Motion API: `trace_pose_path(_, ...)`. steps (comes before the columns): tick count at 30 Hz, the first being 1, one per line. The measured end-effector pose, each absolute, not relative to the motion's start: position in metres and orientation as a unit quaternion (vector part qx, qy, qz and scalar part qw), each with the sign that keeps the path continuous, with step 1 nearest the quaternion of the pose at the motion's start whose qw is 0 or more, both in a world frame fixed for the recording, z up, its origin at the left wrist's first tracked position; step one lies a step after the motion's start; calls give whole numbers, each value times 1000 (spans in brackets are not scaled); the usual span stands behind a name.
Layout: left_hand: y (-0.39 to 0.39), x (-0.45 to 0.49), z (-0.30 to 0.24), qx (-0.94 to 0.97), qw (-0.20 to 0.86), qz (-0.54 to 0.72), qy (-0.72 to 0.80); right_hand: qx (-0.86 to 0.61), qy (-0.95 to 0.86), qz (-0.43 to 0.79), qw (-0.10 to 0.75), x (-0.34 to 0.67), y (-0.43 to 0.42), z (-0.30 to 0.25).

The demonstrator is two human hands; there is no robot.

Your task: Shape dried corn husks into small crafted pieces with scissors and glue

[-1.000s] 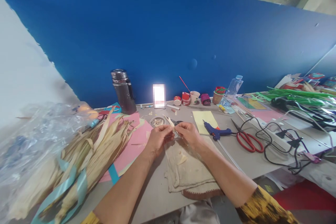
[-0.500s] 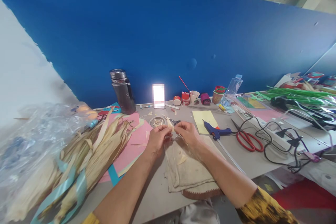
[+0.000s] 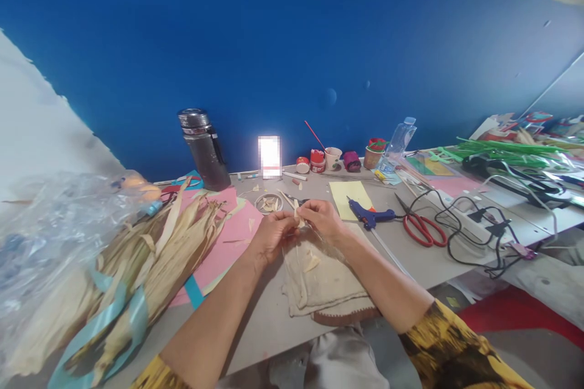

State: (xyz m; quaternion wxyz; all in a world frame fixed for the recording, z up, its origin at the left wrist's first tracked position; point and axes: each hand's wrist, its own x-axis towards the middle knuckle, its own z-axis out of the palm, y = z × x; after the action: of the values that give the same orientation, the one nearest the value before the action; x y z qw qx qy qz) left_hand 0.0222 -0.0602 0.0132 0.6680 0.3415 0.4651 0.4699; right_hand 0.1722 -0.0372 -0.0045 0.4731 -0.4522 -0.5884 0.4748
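My left hand point(image 3: 272, 236) and my right hand point(image 3: 323, 220) meet over a folded beige cloth point(image 3: 333, 289). Fingertips of both pinch a small pale strip, apparently dried corn husk point(image 3: 296, 211), whose tip sticks up between them; the rest is hidden by the fingers. A cut husk piece point(image 3: 312, 262) lies on the cloth just below. Just beyond my left hand, a round ring-shaped holder point(image 3: 258, 205) has several husk scraps inside it. Thin dark-tipped tool ends point(image 3: 285, 197), partly covered, show behind the fingers.
To the left lie a corn husk bundle point(image 3: 177, 249), pink paper point(image 3: 235, 243) and clear plastic point(image 3: 59, 243). A thermos point(image 3: 207, 161) stands behind. On the right are a blue glue gun point(image 3: 371, 216), red-handled scissors point(image 3: 425, 231), a power strip point(image 3: 460, 213) with cables and a plastic bottle point(image 3: 400, 141).
The view has shifted slightly, so things sit a little higher and further left. My fingers have drawn closer together on the husk, the right hand's now slightly above the left's.
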Motion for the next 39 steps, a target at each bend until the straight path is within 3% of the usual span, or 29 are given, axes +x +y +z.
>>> trace_pose_path(3,-59,20,14,339,664,475,468,-480,-581,456,473,178,-31,-2)
trace_pose_path(6,-54,12,15,334,646,493,478,-556,-600,354,454,193,-20,8)
trace_pose_path(11,-45,1,14,334,627,518,477,-645,-733,126,172,202,-5,24)
trace_pose_path(13,-44,-1,14,324,629,525,472,-646,-749,95,115,193,-1,24)
trace_pose_path(23,-49,-1,21,318,635,567,418,-658,-738,80,124,185,6,6)
trace_pose_path(26,-51,-1,25,322,635,576,401,-653,-703,152,235,191,3,9)
trace_pose_path(31,-52,-6,33,321,641,600,355,-439,-576,545,421,191,-7,21)
trace_pose_path(35,-52,-13,41,281,642,637,319,-316,-535,667,411,185,-24,28)
trace_pose_path(39,-52,-16,47,247,641,671,279,-314,-609,639,351,176,-38,27)
